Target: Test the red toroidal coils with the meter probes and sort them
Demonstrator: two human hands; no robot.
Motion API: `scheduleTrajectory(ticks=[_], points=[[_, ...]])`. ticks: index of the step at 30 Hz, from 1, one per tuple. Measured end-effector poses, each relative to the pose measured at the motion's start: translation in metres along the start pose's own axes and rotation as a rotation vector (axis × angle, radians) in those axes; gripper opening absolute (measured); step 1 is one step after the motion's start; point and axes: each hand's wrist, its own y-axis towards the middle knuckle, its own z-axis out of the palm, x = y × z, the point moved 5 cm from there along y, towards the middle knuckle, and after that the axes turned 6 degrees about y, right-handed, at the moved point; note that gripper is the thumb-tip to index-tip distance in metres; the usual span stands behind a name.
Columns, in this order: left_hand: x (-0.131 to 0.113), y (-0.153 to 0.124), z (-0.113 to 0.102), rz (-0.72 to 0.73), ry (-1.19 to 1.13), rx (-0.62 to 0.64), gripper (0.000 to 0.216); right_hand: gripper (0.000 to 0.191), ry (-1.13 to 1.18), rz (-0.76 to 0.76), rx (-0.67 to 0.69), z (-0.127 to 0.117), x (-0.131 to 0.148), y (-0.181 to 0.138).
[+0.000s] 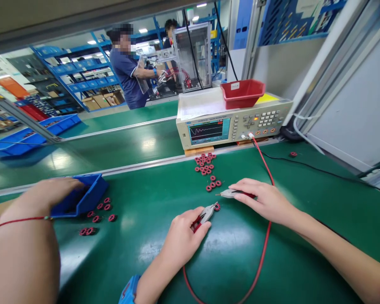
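My left hand (185, 236), wearing a blue wristband, is closed around a test clip (207, 214) with red grips. The jaws of this clip meet a small red-and-black toroidal coil (217, 207) on the green bench. In my right hand (266, 196) is a second test clip (228, 193), pointing left just above that coil. Whether its tip touches a coil lead, I cannot tell. Beyond the clips lie a few loose coils (213, 184) and a denser cluster (204, 162). A red cable (266, 240) loops below my hands.
A tester (234, 126) with a lit trace screen stands behind, with a red tray (242, 93) on top. At left, another person's arm (28, 236) reaches into a blue bin (93, 196) beside scattered coils (96, 218). A co-worker (126, 71) stands beyond the bench.
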Motion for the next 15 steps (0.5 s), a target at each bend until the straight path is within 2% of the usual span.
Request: scheduleTrajectory(ticks=[7, 15], points=[[-0.001, -0.001, 0.000, -0.003, -0.007, 0.008, 0.022, 0.034, -0.055, -0.015, -0.018, -0.004, 0.002, -0.001], [-0.001, -0.001, -0.001, -0.002, 0.004, 0.008, 0.020, 0.033, 0.081, -0.003, 0.131, -0.012, -0.006, -0.001]])
